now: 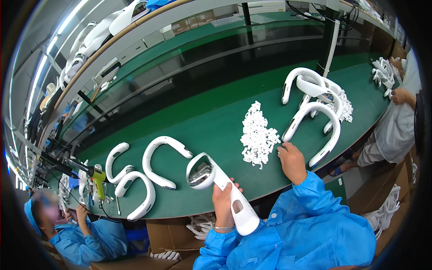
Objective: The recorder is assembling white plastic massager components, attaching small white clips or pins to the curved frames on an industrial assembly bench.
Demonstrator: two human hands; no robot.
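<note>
My left hand (222, 204) is closed around a white neck fan (243, 215), held up in front of my body. Its near end has a perforated grille and a dark oval opening; the other end curls round and looks shiny. My right hand (293, 163) rests over the bench with its fingers drawn together, beside a heap of small white plastic parts (257, 135). Whether a part sits between those fingertips is too small to tell. Just beyond that hand lies another white U-shaped neck fan (335, 130), close to the fingers.
More neck fans (147, 168) lie on the green bench (216, 126) at left; others are stacked at right by a second heap of parts (345, 108). A yellow-green power tool (98, 180) is near a co-worker in blue (90, 243). Another person (400, 108) works at right. Cartons (173, 236) stand below.
</note>
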